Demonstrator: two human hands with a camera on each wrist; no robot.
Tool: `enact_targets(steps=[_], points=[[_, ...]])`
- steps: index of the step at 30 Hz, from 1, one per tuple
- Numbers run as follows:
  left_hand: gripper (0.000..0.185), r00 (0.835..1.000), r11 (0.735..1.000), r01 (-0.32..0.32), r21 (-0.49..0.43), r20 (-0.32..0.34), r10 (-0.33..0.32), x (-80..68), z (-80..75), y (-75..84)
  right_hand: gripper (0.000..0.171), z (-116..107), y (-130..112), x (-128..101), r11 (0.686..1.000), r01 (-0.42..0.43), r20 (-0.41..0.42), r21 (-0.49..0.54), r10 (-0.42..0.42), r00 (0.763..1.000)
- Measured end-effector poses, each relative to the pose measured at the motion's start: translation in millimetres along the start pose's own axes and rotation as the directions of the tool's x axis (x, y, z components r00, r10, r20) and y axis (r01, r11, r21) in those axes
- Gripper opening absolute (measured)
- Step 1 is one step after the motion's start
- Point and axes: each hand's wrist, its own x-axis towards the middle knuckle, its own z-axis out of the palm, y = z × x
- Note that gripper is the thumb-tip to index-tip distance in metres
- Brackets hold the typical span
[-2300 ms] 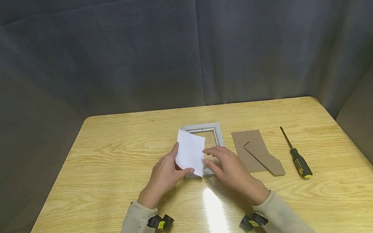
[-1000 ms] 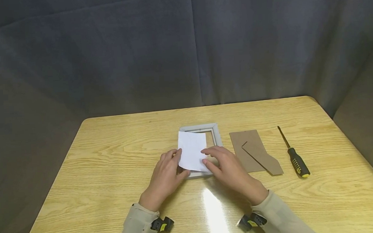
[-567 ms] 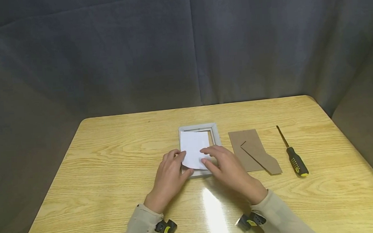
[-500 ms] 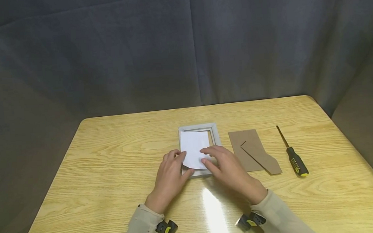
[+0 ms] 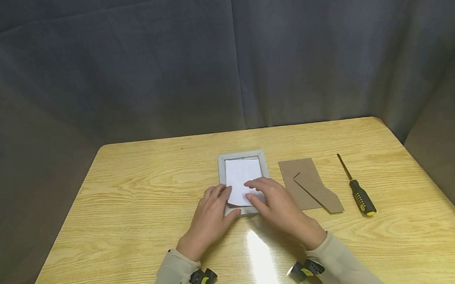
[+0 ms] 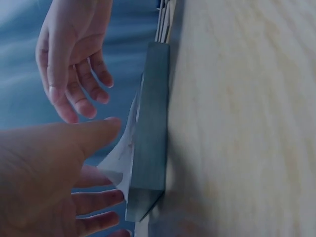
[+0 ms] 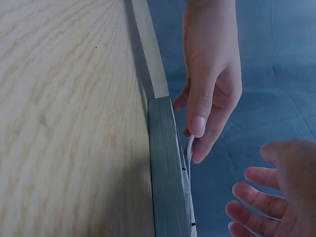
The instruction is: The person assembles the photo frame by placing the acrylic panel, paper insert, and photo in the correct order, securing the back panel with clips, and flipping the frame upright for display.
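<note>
Currently we find the white sheet [image 5: 242,177] lying over the opening of the grey frame [image 5: 243,154], which rests flat on the desk [image 5: 138,198]. We record the left hand [image 5: 211,215] as unclenched: its thumb and fingers stand apart about the sheet's near left corner, the thumb at the near rail. We record the right hand [image 5: 281,205] as loosely curved and holding nothing, poised over the sheet's right side.

We judge the near left corner to be the main hazard. The left wrist view shows the sheet bowed up there, not flat; should fingers press before it drops inside the rail, we would expect a crease or a caught edge. A stray brush from either hand could also skew so light a sheet.

Against the head view half a second earlier, we note that the sheet has shifted rightward: its left edge then overlapped the left rail, now exposed, and the gap at its right has closed. The left hand has moved slightly right with it. We see no evident change in the right hand, the brown backing board [image 5: 302,168] or the screwdriver [image 5: 362,198].
</note>
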Motion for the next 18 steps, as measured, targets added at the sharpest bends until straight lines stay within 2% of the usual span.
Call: enact_targets(steps=[12,18], points=[[0.058,0.995,1.000,-0.026,-0.013,0.101,0.027,-1.8,-4.8,-0.1,0.028,-0.2,-0.5,-0.8,1.000,-0.018,0.018,0.001,0.018,1.000],[0.064,0.991,1.000,-0.027,0.013,0.129,0.025,-2.8,-4.0,0.7,0.027,0.4,-0.7,-0.4,1.000,-0.009,0.021,-0.002,0.009,1.000]])
